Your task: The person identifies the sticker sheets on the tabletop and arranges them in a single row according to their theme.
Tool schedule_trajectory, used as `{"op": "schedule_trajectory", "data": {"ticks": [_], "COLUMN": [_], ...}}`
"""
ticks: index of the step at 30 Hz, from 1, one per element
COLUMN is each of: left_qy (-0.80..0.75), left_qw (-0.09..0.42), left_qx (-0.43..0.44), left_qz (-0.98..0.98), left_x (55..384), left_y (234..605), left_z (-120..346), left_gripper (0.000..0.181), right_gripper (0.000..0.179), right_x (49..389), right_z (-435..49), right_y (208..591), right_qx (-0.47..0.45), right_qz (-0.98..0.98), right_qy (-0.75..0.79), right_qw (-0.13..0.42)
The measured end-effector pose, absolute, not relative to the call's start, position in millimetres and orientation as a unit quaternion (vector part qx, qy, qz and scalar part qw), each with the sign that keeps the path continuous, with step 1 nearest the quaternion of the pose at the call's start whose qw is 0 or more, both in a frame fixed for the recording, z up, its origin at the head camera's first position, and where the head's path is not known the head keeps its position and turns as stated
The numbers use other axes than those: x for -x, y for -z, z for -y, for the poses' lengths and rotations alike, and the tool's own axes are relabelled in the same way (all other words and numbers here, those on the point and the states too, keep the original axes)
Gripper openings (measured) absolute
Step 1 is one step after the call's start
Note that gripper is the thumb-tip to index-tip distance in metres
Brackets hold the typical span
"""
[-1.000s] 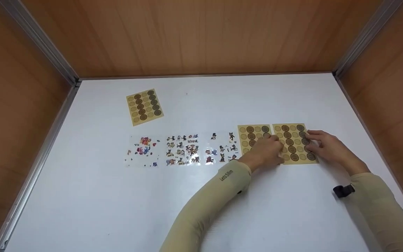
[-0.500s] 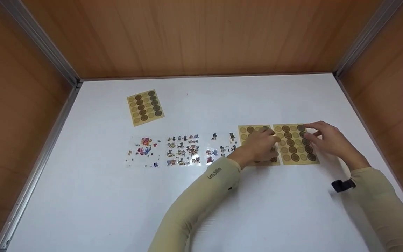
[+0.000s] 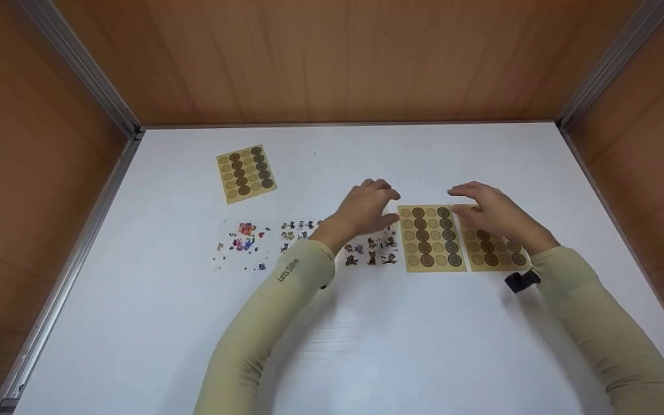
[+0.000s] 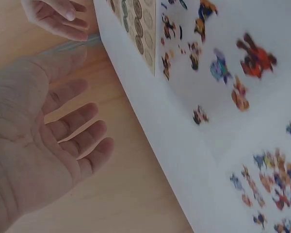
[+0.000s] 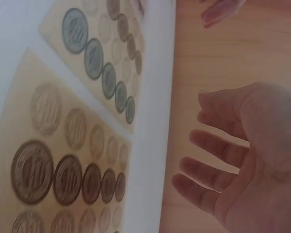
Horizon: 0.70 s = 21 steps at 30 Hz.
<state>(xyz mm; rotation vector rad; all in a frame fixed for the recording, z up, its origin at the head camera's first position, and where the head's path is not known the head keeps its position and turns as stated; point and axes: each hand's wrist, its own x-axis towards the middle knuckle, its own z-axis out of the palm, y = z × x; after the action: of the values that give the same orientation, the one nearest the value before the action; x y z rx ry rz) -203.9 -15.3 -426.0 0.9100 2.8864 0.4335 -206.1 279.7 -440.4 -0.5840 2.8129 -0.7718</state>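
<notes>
My left hand point(image 3: 366, 208) hovers over the clear sticker sheet point(image 3: 371, 245) with small cartoon figures, its fingers spread and holding nothing. Above the rightmost kraft sticker sheet point(image 3: 499, 259) is my right hand point(image 3: 490, 213), also empty, with thumb and fingers apart. Between the hands a second kraft sheet point(image 3: 433, 239) lies flat, printed with rows of light and dark round seals. In the left wrist view the left palm point(image 4: 29, 141) faces the camera, fingers loosely extended. The right wrist view shows relaxed fingers point(image 5: 208, 174) beside the two kraft sheets, which lie a narrow gap apart.
A third kraft sheet point(image 3: 246, 174) lies tilted at the back left of the white table point(image 3: 332, 346). Two more clear sheets continue the row leftward: a colourful one point(image 3: 245, 236) and a partly covered one point(image 3: 294, 230). Wooden walls point(image 3: 332, 63) enclose the back and sides.
Both hands have lifted off the two right-hand kraft sheets and moved left and away from me. The left one uncovered the middle kraft sheet. The sheets keep their row.
</notes>
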Motion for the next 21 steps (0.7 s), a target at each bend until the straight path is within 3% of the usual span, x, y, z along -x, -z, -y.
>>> {"op": "schedule_trajectory", "data": {"ticks": [10, 21], "left_qy": [-0.225, -0.270], "left_qw": [0.027, 0.090], "left_qx": [-0.235, -0.053], "left_qz": [-0.945, -0.957], "left_x": [209.2, 216.8], "left_y": [428.3, 445.6], "left_z": [127.3, 234.3], "left_gripper": [0.045, 0.069], "right_gripper": [0.046, 0.051], "right_x": [226.7, 253.7], "right_z": [-203.7, -114.9], "right_y": [428.2, 445.7], "right_qx": [0.277, 0.299], "right_qz": [-0.929, -0.909], "right_qy": [0.223, 0.273], "right_qw": [0.099, 0.101]}}
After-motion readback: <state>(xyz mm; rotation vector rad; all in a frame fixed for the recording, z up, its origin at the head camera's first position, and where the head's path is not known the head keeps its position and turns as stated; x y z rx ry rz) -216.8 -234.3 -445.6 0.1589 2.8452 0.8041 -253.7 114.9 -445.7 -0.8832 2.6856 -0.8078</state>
